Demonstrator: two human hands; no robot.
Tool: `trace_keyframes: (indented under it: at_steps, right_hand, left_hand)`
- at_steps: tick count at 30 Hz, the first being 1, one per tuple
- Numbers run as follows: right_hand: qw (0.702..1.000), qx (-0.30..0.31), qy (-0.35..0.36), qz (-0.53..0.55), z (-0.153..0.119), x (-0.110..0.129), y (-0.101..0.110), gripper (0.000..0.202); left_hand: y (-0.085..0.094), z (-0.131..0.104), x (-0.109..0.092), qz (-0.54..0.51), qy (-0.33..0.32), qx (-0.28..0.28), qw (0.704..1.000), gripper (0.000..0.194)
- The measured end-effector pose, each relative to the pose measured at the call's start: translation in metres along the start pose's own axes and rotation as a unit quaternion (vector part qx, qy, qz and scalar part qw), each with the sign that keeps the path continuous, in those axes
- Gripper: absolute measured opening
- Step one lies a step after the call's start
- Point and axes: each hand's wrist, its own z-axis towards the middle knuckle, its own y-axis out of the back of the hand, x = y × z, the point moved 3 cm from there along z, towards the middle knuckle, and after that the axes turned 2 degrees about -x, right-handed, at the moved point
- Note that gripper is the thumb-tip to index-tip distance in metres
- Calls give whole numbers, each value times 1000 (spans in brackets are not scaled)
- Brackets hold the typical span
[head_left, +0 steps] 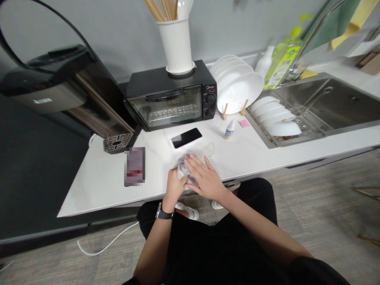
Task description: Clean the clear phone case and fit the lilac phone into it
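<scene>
My left hand (175,183), with a dark-strapped watch on its wrist, is closed on a crumpled grey-white cloth (181,168) at the counter's front edge. Over the cloth lies my right hand (208,180), its fingers stretched out and its thumb apart, touching it from the right. What the cloth may cover is hidden. A clear, see-through plastic piece (209,150) shows just beyond my right fingers; its kind I cannot make out. Behind the hands rests a black-screened phone (187,138). A small white spray bottle (229,130) stands upright to the right of the phone.
A blurred-out dark purple item (135,166) lies left on the white counter (101,190). Behind stand a coffee machine (74,87), a toaster oven (172,103) with a white utensil holder (177,45) on top, and racked plates (237,91). The sink (341,107) holds several bowls (276,114).
</scene>
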Motion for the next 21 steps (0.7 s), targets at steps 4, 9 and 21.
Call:
trace_keyframes:
  at_steps: [4, 9, 21]
  right_hand:
    - [992, -50, -110, -34, 0, -44, 20, 78]
    - [999, -36, -32, 12, 2, -19, 13, 73]
    - [943, -79, -212, 243, -2, -61, 13, 39]
  left_hand:
    - [-3, 2, -9, 1, -1, 1, 1000, 20]
    - [-2, 4, -12, 12, -12, -30, 999, 23]
    - [7, 19, -45, -108, -16, -166, 980, 7]
